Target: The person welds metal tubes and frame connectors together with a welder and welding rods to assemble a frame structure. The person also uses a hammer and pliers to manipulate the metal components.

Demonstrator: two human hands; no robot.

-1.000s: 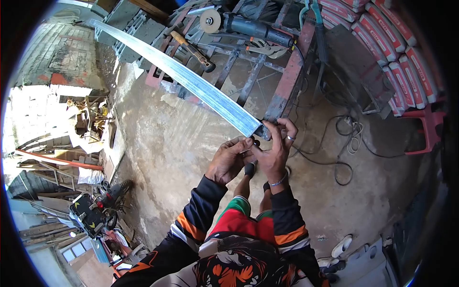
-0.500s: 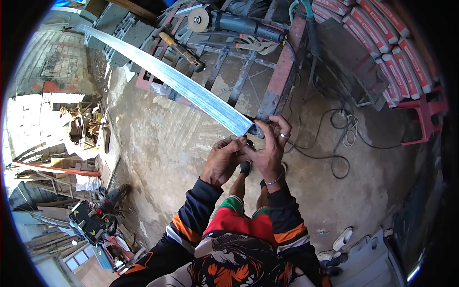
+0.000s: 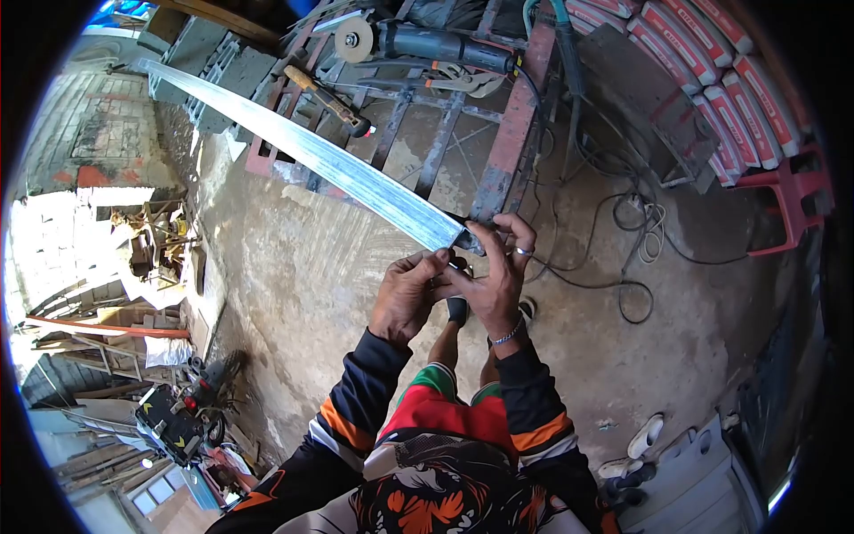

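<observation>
A long shiny metal bar (image 3: 302, 147) runs from the upper left down to my hands, its near end held in the air above the concrete floor. My right hand (image 3: 496, 271) grips that end from the right, thumb and fingers wrapped around it. From below, the fingertips of my left hand (image 3: 407, 294) pinch the bar's lower edge. Both hands meet at the bar's end. A small dark piece sits at the tip between my fingers; what it is I cannot tell.
A red metal frame (image 3: 511, 133) lies on the floor ahead, with an angle grinder (image 3: 418, 40) and a hammer (image 3: 325, 93) on it. Black cables (image 3: 623, 267) loop on the right. Stacked sacks (image 3: 721, 71) fill the upper right; a red stool (image 3: 792, 209) stands beside them.
The view has drifted a little, so the bar and both hands sit slightly higher and further left in the picture. The grip on the bar's end is unchanged.
</observation>
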